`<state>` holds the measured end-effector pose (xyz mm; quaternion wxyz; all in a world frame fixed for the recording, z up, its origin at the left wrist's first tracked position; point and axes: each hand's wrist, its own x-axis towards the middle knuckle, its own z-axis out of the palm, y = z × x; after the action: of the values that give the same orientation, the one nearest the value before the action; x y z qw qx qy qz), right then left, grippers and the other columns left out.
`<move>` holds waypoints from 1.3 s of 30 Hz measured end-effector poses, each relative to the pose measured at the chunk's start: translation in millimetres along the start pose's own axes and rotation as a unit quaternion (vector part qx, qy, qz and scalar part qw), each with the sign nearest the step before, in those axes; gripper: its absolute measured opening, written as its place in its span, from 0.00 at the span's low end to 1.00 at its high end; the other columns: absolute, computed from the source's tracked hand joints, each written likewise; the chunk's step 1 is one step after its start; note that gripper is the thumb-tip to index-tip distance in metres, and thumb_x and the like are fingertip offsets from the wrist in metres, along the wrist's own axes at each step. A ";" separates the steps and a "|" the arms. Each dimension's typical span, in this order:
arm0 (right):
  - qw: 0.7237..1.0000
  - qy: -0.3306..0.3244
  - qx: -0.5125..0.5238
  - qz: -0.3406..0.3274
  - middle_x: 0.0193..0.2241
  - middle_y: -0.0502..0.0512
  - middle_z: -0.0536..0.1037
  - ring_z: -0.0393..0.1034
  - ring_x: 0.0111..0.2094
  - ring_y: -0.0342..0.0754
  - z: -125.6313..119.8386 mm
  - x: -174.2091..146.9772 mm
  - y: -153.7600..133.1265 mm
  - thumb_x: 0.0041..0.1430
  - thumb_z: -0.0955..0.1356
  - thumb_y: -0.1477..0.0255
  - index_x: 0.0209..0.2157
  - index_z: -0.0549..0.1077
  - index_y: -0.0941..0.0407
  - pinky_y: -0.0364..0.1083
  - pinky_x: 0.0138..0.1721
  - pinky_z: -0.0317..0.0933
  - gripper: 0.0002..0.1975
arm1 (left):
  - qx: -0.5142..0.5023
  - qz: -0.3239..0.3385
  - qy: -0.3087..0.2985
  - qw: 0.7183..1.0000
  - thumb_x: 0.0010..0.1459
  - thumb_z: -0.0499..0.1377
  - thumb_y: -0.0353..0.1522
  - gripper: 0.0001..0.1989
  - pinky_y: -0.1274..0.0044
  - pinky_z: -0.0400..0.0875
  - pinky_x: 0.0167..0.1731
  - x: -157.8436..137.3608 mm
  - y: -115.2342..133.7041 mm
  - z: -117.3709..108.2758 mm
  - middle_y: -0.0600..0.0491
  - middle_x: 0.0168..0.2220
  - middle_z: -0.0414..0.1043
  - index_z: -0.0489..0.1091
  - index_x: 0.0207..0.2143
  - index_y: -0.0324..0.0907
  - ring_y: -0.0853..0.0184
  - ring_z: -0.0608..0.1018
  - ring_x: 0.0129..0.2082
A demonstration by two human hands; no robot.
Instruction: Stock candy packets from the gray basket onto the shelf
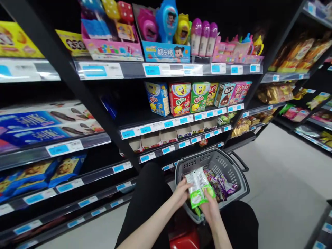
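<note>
Both of my hands grip a green and silver-white snack bag (198,190) over the near part of a grey shopping basket (242,193). My left hand (181,192) closes on the bag's left edge. From the lower right, my right hand (210,204) holds it with the thumb across its front. Purple and dark candy bags (223,183) lie inside the basket, partly hidden behind the green one. The basket stands between my knees, its black handle (239,162) folded out to the right.
Ahead rises a black shelf unit with colourful snack boxes (180,99) and open cardboard display trays (150,140). Toy candies (167,22) fill the upper shelf. Blue biscuit packs (33,124) sit at left. Something red (185,239) is below me; pale floor (275,166) extends right.
</note>
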<state>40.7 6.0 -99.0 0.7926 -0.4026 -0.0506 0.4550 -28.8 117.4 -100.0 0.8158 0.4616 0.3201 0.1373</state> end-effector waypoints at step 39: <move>0.923 0.098 -0.319 -0.192 0.32 0.57 0.79 0.72 0.32 0.51 -52.5 -7.9 -32.2 0.39 0.73 0.71 0.36 0.76 0.57 0.50 0.35 0.65 0.17 | -0.036 -0.046 -0.127 0.990 0.39 0.65 0.33 0.25 0.78 0.70 0.19 2.7 9.7 -18.6 0.46 0.30 0.74 0.69 0.42 0.35 0.63 0.77 0.26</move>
<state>81.5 -39.5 -109.9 0.6952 -0.6596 -0.1909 0.2124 -38.1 136.3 -99.8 0.8716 0.4302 0.2294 0.0511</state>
